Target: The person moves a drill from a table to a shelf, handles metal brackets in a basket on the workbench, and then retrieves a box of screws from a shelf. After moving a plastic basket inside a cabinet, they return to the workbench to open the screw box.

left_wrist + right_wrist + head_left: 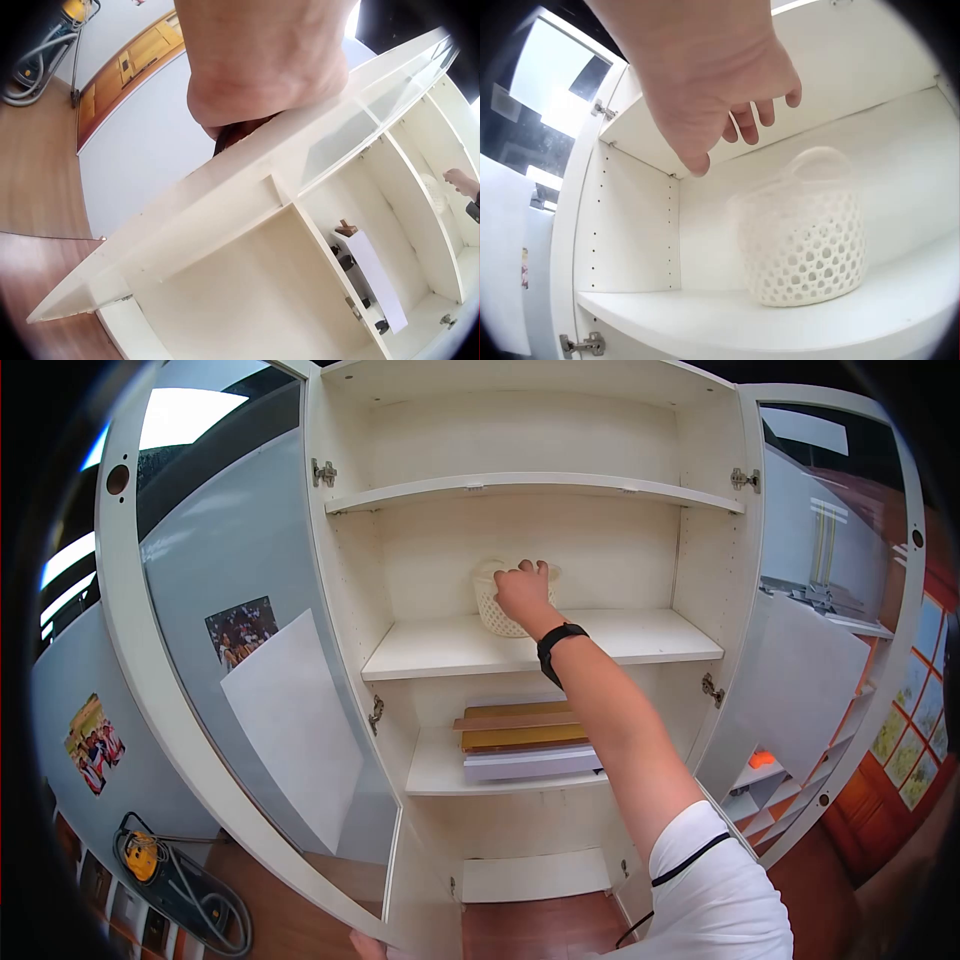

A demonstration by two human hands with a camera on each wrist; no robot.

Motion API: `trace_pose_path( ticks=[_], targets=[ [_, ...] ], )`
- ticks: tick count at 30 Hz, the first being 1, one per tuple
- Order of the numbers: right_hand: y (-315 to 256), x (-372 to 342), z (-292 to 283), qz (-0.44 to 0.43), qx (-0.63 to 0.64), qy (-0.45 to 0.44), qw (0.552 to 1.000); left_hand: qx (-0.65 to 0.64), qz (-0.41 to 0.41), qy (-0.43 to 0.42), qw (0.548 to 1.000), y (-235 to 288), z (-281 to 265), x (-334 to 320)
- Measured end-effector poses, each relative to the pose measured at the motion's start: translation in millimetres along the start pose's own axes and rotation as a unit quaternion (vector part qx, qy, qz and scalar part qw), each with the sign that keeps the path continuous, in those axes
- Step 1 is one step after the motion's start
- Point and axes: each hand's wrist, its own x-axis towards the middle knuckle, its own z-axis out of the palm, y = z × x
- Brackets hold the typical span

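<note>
A cream plastic basket [802,247] with a honeycomb of holes and a looped handle stands upright on the middle shelf [640,635] of a white cabinet. My right hand [525,595], with a black band on its wrist, reaches over the basket in the head view. The right wrist view shows this hand [720,97] above the basket, fingers loosely bent and holding nothing. At the bottom of the head view, only a bit of my left hand [368,945] appears at the left cabinet door [250,815]. In the left wrist view, my left hand [266,67] grips that door's edge, its fingers mostly hidden.
Both glass-panelled doors stand swung outward, the right door [905,490] beyond my right arm. Flat brown and white boards [525,740] lie stacked on the shelf below the basket. A yellow and black vacuum cleaner [165,880] with a hose stands on the floor at left.
</note>
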Motion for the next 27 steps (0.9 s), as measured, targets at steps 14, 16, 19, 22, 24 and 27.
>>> trace_pose_path(
  ticks=[14,16,19,22,24,27],
  targets=[
    [141,-14,20,-0.134,0.112,-0.046,0.984,0.126,0.045,0.003,0.991,-22,16,7],
    [149,-12,22,-0.141,0.114,-0.046,0.982,0.123,0.051,0.001,0.991,-25,23,8],
    [154,-15,16,-0.128,0.11,-0.024,0.985,0.123,0.056,-0.003,0.991,-29,32,7],
    [152,-12,7,-0.108,0.189,-0.022,0.976,0.126,0.062,-0.006,0.99,-30,34,6],
    [153,-9,7,-0.132,0.23,-0.036,0.963,0.124,0.064,-0.003,0.99,-34,35,2],
    [153,-8,7,-0.132,0.313,-0.104,0.935,0.122,0.067,0.001,0.99,-40,35,-4]
  ],
)
